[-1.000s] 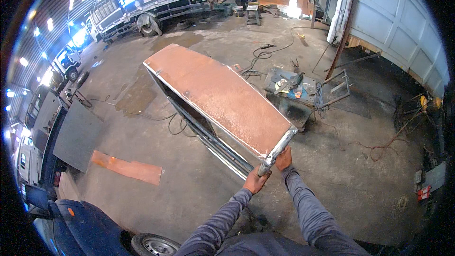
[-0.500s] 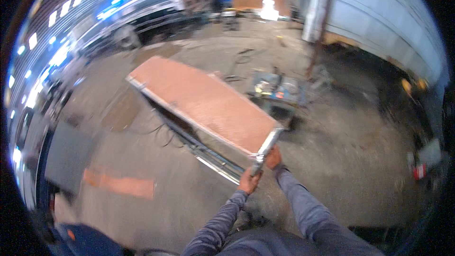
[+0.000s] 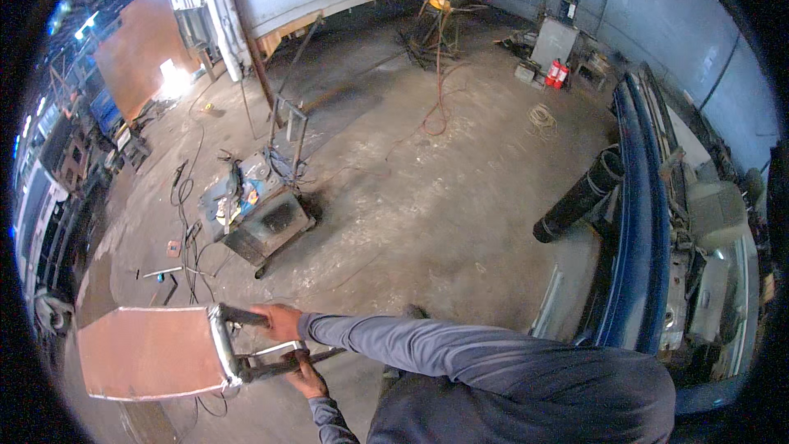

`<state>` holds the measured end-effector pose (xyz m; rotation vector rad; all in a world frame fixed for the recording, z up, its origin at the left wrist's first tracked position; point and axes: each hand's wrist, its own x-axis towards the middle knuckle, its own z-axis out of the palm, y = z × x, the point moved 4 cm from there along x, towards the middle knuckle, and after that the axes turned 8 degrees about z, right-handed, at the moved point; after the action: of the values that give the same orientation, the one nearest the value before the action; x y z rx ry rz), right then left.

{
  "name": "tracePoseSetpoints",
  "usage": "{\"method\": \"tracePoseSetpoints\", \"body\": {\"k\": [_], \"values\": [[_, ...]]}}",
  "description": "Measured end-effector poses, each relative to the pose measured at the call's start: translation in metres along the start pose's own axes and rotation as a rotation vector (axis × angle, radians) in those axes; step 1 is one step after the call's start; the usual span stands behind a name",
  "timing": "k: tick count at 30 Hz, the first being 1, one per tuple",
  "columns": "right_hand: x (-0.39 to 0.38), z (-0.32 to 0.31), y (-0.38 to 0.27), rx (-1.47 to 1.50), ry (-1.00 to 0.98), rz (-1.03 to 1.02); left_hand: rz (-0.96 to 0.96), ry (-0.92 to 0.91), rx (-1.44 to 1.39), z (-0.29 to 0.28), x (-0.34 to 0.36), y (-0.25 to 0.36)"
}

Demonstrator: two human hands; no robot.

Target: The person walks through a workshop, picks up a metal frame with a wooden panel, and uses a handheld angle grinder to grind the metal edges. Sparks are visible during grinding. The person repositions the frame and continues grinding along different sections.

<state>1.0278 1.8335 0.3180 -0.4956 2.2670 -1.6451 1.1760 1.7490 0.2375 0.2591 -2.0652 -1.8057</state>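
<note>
A long metal frame topped with a reddish-brown panel (image 3: pixel 152 352) stretches away to the lower left. Dark metal legs or bars extend from its near end toward me. My right hand (image 3: pixel 281 322) is closed around the upper bar at that end, with the arm reaching across from the right. Lower down, my left hand (image 3: pixel 308 376) is closed on the frame's other side, by a short bright crossbar (image 3: pixel 278 349). The left fingers are partly hidden behind the metal. The frame's far end runs off toward the dark rim.
Beyond the frame stands a low metal worktable (image 3: pixel 275 226) with tools on it. Cables (image 3: pixel 187 189) trail over the floor beside it. At the right are a black roll (image 3: pixel 579 193) and long blue panels (image 3: pixel 637 222). Red extinguishers (image 3: pixel 557 74) stand farther back.
My view has swung right, so the frame now appears at the lower left and the worktable beyond it. Both hands still hold the frame's near end.
</note>
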Motion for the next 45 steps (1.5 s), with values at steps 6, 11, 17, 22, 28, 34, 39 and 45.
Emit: {"method": "tracePoseSetpoints", "body": {"k": [6, 11, 17, 22, 28, 34, 39, 45], "values": [[-0.005, -0.026, 0.024, -0.037, -0.184, -0.284, 0.092, 0.133, -0.039, -0.004, -0.006, -0.017], [-0.011, -0.079, 0.185, -0.139, -0.581, 0.074, 0.115, 0.34, -0.111, -0.008, -0.017, -0.014], [-0.107, -0.22, 0.439, -0.328, -0.361, 0.685, 0.2, 0.407, -0.038, 0.025, -0.018, 0.04], [-0.175, -0.301, 0.464, -0.12, -0.393, 1.124, 0.009, 0.384, 0.053, 0.01, -0.028, 0.068], [-0.101, -0.305, 0.464, -0.25, -0.492, 0.917, 0.004, 0.541, -0.448, -0.026, -0.053, 0.026], [0.09, -0.234, 0.322, -0.285, -0.819, 0.418, -0.294, 0.998, -0.306, -0.022, -0.163, -0.162], [0.235, -0.228, 0.217, -0.528, -0.78, 0.162, -0.79, 1.252, -0.609, 0.105, -0.203, -0.229], [0.351, -0.231, 0.231, -0.618, -0.819, 0.075, -1.298, 1.146, -0.665, 0.247, -0.264, -0.239]]}}
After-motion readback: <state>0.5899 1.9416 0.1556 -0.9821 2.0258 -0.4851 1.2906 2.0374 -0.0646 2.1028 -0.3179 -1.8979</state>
